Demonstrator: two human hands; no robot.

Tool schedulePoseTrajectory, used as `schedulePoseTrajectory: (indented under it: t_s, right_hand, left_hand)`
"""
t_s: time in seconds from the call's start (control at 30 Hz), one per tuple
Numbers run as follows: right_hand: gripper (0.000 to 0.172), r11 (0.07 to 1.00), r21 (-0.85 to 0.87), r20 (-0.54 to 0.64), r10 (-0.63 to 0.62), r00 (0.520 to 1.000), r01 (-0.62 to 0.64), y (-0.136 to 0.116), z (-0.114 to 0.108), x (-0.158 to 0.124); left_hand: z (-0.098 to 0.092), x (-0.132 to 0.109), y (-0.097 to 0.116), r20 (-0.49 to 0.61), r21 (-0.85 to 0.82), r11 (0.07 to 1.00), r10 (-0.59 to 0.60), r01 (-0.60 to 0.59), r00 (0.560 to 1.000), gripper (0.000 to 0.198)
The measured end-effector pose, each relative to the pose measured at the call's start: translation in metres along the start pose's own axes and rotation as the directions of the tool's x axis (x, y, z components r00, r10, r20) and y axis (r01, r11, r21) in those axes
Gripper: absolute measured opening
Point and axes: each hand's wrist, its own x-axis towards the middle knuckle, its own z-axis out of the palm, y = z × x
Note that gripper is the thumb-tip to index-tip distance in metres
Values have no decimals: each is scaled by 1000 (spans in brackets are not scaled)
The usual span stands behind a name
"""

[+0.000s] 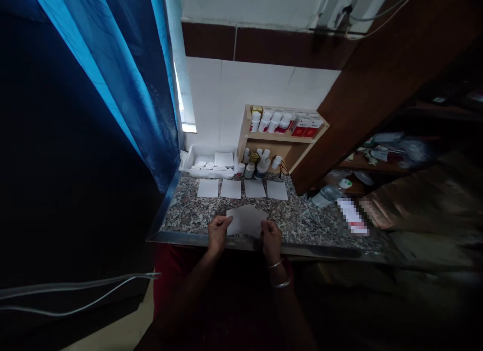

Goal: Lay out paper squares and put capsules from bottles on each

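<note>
White paper (247, 221) | left hand (219, 234), right hand (271, 242): apart, pinching its sides | over granite counter (302, 225) edge

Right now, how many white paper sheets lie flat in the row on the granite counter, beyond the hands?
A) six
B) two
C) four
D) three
C: four paper sheets lie side by side on the granite countertop, beyond the held paper pinched by the left hand and right hand.
</note>
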Motion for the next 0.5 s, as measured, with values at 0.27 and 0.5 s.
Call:
schedulePoseTrajectory:
  t_s: [0.27,0.5]
  right_hand:
    - [33,989,113,9,92,996,-93,-6,7,9]
    - [29,999,-35,195,47,980,-41,-11,44,26]
  left_hand:
    - [-32,4,9,-74,-72,997,35,-40,997,29]
    - [-83,-24,15,-133,-54,998,32,-39,991,27]
